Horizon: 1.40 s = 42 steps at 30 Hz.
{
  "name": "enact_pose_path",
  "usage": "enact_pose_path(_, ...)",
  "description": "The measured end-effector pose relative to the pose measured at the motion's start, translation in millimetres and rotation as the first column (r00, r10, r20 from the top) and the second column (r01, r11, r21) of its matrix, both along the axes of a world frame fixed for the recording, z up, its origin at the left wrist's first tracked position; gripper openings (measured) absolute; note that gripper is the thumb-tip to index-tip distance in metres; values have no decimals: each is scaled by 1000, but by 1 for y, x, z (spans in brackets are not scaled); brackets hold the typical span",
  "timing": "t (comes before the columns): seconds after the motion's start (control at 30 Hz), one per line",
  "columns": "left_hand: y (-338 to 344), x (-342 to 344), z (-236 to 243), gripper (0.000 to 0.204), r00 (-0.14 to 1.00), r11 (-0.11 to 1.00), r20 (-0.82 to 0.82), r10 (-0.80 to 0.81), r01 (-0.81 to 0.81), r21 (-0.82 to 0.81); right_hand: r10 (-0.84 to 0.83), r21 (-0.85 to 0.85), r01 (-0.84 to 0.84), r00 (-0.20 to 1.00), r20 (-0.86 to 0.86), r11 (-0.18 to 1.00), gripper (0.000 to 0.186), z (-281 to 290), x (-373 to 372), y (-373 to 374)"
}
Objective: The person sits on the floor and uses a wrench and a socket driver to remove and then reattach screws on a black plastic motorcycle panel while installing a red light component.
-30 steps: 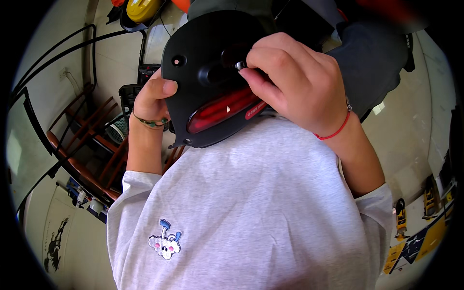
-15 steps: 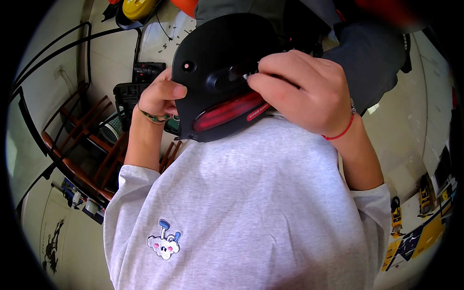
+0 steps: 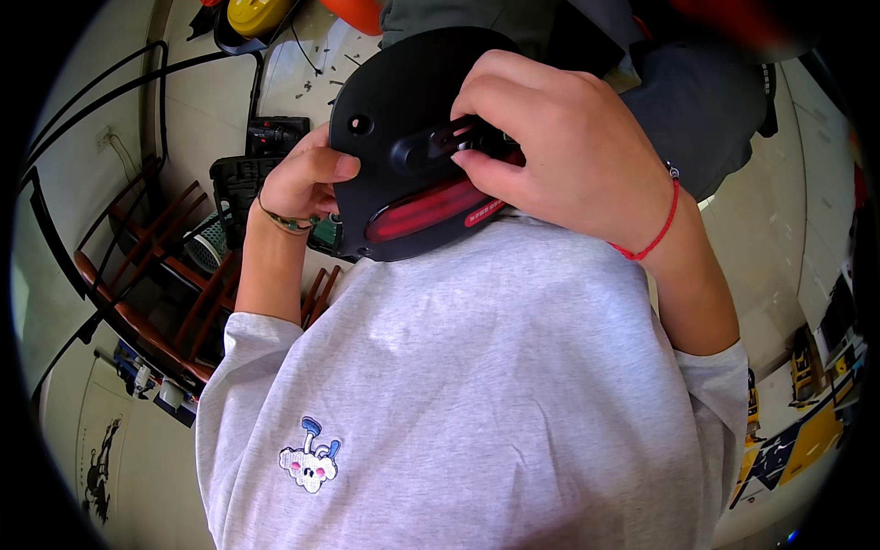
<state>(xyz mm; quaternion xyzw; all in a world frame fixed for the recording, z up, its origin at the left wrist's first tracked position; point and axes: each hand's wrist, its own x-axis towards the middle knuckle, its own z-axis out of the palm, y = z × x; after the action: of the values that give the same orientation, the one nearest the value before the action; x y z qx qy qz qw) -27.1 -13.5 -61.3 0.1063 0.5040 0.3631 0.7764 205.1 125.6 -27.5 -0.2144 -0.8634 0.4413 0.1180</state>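
A black curved plastic panel with a red tail light set in it is held up in front of my chest. My left hand is closed on the panel's left edge, thumb on the face and fingers partly hidden behind. Over the panel's right half, my right hand pinches a small black slotted part between thumb and fingers. That part rests against a raised oval on the panel's face. Much of the panel's right side is hidden by my right hand.
Several small screws or bits lie on the floor beyond the panel. To the left are a black tool case, a power-tool-like black item, brown wooden slats and a black metal frame. A dark grey trouser leg is at right.
My right hand has shifted and turned on the panel, its fingers now spread round the small black part, which shows more. The left hand keeps its hold; the panel has barely moved.
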Motion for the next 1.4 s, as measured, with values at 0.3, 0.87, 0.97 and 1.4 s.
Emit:
enact_pose_path(0.3, 3, -2, -4, 64, 997, 999, 63, -39, 37, 27, -12, -122, 12, 1000, -4, 993, 17, 3, 1, 1)
enact_pose_path(0.87, 4, -1, -10, 66, 994, 999, 106, -37, 33, 36, -2, -247, -11, 999, -52, 969, 21, -2, 6, -2)
enact_pose_path(0.97, -5, -9, -23, 64, 991, 998, 124, -45, 38, 54, -33, -247, 12, 996, -82, 969, 26, -4, 6, -4)
enact_pose_path(1.4, -12, -19, -38, 61, 985, 998, 170, -40, 32, 49, -157, 120, 187, 962, -223, 975, 20, -17, 10, -23)
